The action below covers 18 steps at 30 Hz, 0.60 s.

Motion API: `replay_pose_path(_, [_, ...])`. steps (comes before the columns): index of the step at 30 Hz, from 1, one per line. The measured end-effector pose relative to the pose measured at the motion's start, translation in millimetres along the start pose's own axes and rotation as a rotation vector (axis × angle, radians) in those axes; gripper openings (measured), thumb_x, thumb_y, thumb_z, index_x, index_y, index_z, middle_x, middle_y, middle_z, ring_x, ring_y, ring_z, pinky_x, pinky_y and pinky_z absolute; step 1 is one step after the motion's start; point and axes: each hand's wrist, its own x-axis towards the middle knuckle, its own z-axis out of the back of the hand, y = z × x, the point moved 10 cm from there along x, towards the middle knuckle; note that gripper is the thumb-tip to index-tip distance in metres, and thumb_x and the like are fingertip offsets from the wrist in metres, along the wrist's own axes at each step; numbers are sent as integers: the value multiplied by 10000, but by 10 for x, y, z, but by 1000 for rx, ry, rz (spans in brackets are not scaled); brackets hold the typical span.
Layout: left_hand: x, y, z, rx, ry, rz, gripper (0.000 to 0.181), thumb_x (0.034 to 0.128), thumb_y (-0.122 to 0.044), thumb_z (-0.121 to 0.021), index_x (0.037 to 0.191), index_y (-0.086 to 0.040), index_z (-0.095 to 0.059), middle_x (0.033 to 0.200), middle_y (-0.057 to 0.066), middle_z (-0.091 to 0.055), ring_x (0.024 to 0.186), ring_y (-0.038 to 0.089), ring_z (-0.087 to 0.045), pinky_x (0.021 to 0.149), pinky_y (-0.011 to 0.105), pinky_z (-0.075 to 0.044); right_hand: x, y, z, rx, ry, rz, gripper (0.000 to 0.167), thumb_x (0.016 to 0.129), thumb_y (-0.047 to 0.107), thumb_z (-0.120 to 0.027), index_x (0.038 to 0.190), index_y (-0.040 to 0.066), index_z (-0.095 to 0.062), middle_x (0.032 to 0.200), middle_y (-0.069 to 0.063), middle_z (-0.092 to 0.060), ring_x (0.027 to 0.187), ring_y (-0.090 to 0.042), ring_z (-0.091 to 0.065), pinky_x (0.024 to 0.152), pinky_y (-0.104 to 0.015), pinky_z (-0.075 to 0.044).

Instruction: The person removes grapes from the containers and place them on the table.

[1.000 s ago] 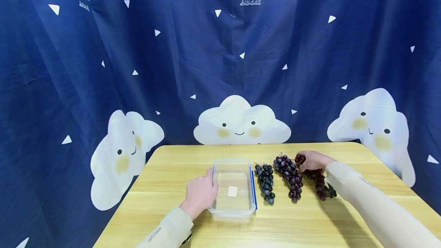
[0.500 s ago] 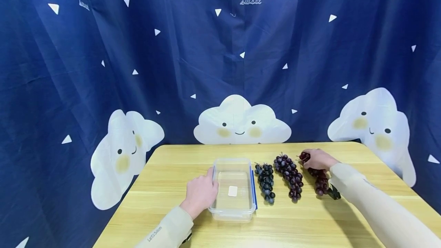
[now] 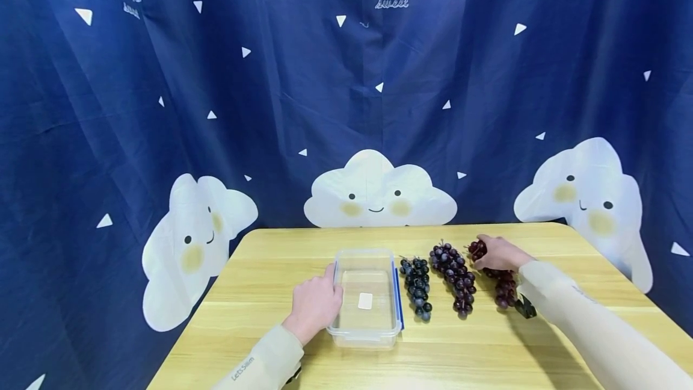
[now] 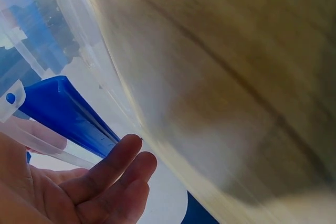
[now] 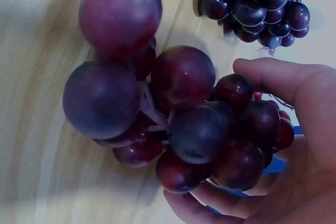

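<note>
My left hand (image 3: pixel 315 304) holds the left side of a clear plastic container (image 3: pixel 364 336), its thumb over the rim. A blue latch flap (image 4: pixel 65 111) lies beside its fingers in the left wrist view. My right hand (image 3: pixel 500 253) is around the upper part of a reddish bunch of grapes (image 3: pixel 505 290) on the table. In the right wrist view, thumb and fingers (image 5: pixel 205 208) lie on opposite sides of these grapes. A dark purple bunch of grapes (image 3: pixel 455 275) lies to its left, and a blackish bunch of grapes (image 3: pixel 417 287) lies beside the container.
The wooden table (image 3: pixel 260 269) has rounded back corners. A blue latch flap (image 3: pixel 399 300) hangs on the container's right side, near the blackish grapes. Behind the table hangs a dark blue curtain (image 3: pixel 281 107) with white clouds.
My right hand has shifted slightly right with the reddish grapes, widening the gap from the dark purple bunch. Over the last half second it hardly moves. The left hand and container stay put.
</note>
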Motion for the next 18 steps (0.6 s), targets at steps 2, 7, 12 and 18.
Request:
replay_pose_path(2, [-2, 2, -4, 2, -1, -1, 539, 950, -305, -480, 1438, -78, -519, 556, 14, -492, 454, 171, -442, 386, 327, -328, -13, -1, 14, -1, -4, -6, 979, 834, 334, -766, 1531, -99, -233, 1459, -505, -235, 1345, -653, -261, 1034, -735, -339])
replay_pose_path(7, [0, 3, 5, 9, -10, -5, 535, 946, -303, -483, 1431, -78, -525, 563, 20, -504, 459, 171, -446, 384, 329, -323, -50, 43, 78, -33, -32, 11, 977, 834, 367, -773, 1526, -90, -257, 1437, -511, -255, 1297, -659, -337, 1003, -735, -369])
replay_pose_path(12, [-1, -3, 29, 15, -18, -6, 530, 944, -304, -488, 1424, -82, -530, 585, 39, -537, 470, 178, -457, 391, 334, -325, -113, 135, 133, -84, -63, 40, 929, 824, 352, -787, 1514, -64, -324, 1455, -478, -258, 1287, -676, -319, 973, -752, -376])
replay_pose_path(18, [3, 1, 25, 16, -12, -3, 522, 943, -309, -497, 1414, -87, -532, 588, 34, -546, 470, 178, -466, 400, 335, -331, -225, 318, 246, -138, -136, 74, 890, 793, 325, -805, 1505, -7, -385, 1477, -425, -300, 1302, -650, -309, 922, -786, -370])
